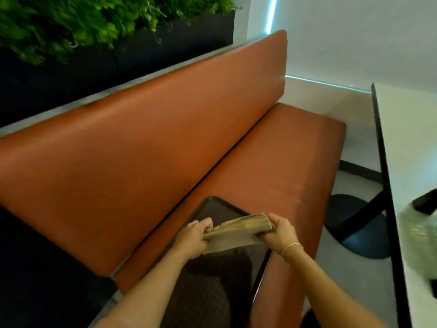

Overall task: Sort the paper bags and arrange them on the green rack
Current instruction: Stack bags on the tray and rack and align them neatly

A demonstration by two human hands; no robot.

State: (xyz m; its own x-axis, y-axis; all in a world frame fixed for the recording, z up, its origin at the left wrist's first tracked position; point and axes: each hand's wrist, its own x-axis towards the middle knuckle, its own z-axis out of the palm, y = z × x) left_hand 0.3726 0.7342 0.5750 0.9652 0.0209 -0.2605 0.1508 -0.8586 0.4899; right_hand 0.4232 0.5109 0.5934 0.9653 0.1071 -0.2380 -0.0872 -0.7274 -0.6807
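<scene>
The near part of the dark tray (220, 209) runs out of the bottom edge, and the stack of paper bags (236, 235) and both forearms cover much of its middle. On the white table (406, 143) at the right, a pale green thing (418, 235) is too blurred to name, and a dark object (425, 202) beside it is cut off by the right edge. The fingertips of the left hand (192, 237) and the right hand (279, 233) are hidden behind the stack's ends.
</scene>
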